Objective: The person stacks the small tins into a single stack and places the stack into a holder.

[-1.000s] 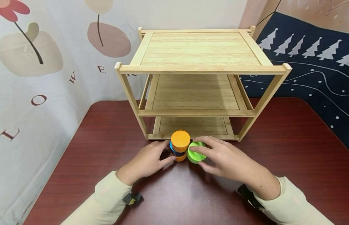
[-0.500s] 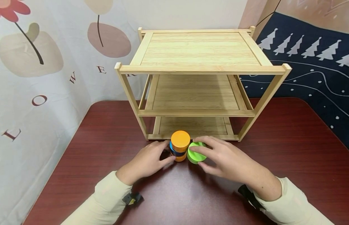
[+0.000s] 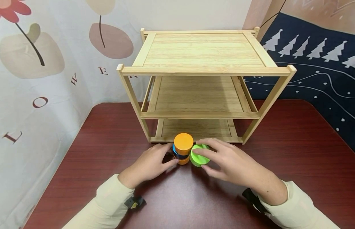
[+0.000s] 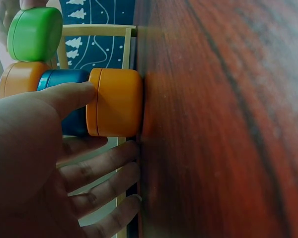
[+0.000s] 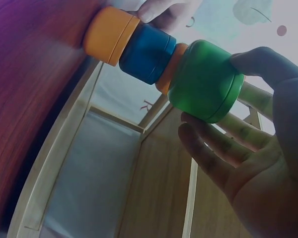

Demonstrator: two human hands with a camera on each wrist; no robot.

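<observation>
Compared with half a second ago, hands and jars have hardly shifted; the right hand (image 3: 223, 160) has its grip on the green jar (image 3: 196, 161), pinched above the tabletop (image 3: 108, 133) just beside the upper orange jar (image 3: 183, 142); that one tops a stack over the blue jar (image 3: 181, 155) and lower orange jar (image 3: 183, 161), which the left hand (image 3: 150, 163) holds by thumb and fingers; the three-tier wooden rack (image 3: 204, 70) stands close behind, the stack partly blocking its bottom rail.

Two orange jars (image 3: 183, 141), one blue jar (image 5: 145, 53), one green jar (image 5: 202, 79), one three-tier wooden rack (image 3: 206, 51), one table (image 3: 177, 203)
</observation>
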